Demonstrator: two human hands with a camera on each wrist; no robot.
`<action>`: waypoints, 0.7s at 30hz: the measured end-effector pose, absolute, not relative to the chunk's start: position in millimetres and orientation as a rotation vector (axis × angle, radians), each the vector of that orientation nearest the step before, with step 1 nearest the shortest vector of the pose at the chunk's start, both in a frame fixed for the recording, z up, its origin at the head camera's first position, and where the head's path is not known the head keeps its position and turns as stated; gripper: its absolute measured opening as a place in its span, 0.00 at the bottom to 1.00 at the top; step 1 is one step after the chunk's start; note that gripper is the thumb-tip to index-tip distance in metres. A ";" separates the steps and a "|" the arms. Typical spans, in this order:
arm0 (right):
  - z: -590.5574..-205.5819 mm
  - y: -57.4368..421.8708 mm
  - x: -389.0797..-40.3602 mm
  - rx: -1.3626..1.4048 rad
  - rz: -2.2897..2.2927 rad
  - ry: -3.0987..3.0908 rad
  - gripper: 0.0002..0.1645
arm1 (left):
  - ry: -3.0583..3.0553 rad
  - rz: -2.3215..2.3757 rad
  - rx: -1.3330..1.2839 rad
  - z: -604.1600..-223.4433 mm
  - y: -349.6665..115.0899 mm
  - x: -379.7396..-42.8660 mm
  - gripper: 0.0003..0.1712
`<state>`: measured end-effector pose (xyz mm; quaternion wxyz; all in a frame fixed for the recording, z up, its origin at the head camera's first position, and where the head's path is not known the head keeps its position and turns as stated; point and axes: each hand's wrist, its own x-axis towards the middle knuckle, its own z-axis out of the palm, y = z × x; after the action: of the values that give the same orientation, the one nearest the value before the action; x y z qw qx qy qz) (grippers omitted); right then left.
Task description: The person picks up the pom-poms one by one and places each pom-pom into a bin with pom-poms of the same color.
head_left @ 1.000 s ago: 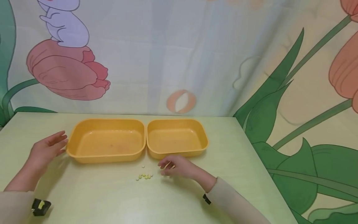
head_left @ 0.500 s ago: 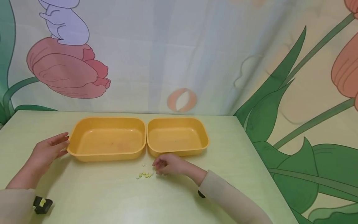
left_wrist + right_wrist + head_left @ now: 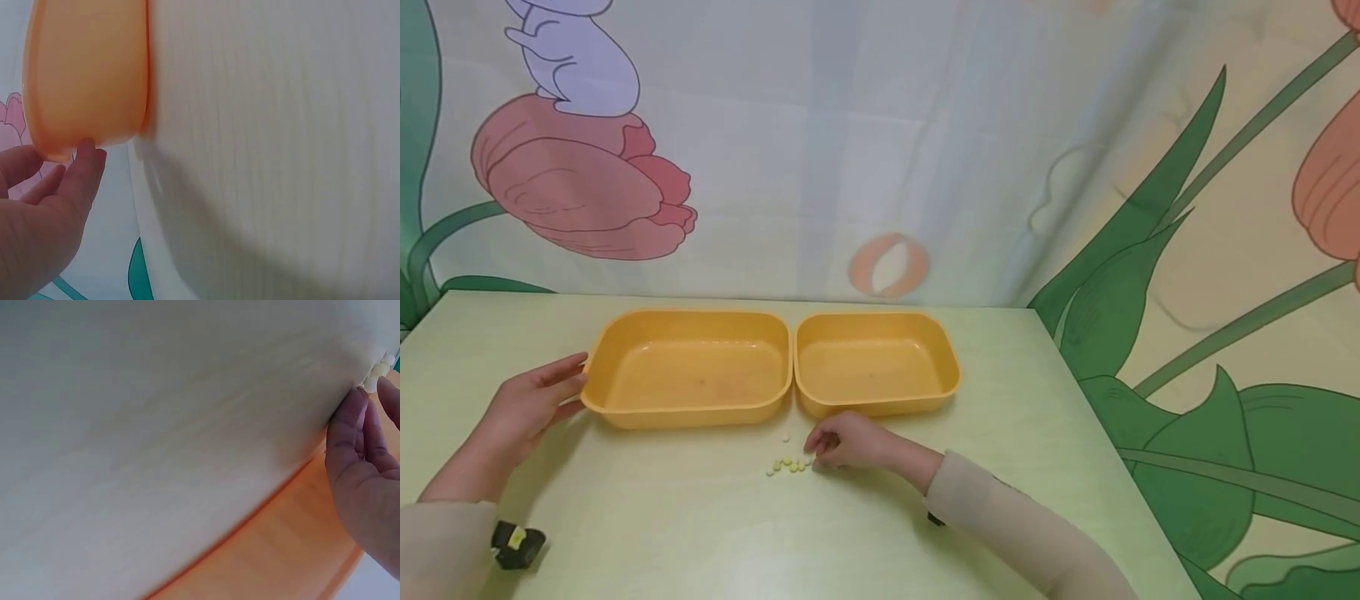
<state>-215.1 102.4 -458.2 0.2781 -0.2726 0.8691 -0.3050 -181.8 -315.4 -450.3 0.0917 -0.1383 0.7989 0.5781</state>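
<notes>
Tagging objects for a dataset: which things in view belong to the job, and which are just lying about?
Likely in the job:
small pale pieces, by the right hand
larger yellow tray, by the left hand
smaller yellow tray, alongside; less certain

Likely not:
printed backdrop, scenery
black device at the left wrist

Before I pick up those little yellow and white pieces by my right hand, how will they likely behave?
The small pieces look rounded, so they may roll or skid if nudged across the smooth-looking table. Each looks tiny against your right hand, so it's probably very light and could slip from a loose pinch.
</notes>
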 end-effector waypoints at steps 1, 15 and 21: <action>-458.7 101.4 -215.2 -0.739 -0.801 2.343 0.09 | 2.369 1.733 -0.400 -450.4 -315.4 -181.7 0.37; -459.6 95.5 -213.7 -0.794 -0.751 2.377 0.04 | 2.382 1.675 -0.420 -444.1 -312.8 -180.3 0.36; -458.2 97.0 -213.0 -0.777 -0.767 2.374 0.03 | 2.389 1.660 -0.430 -443.9 -312.1 -179.9 0.35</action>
<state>-213.0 97.0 -458.2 0.2612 -0.2872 0.8769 -0.2835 -179.9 -312.1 -443.9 0.1002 -0.1456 0.8083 0.5615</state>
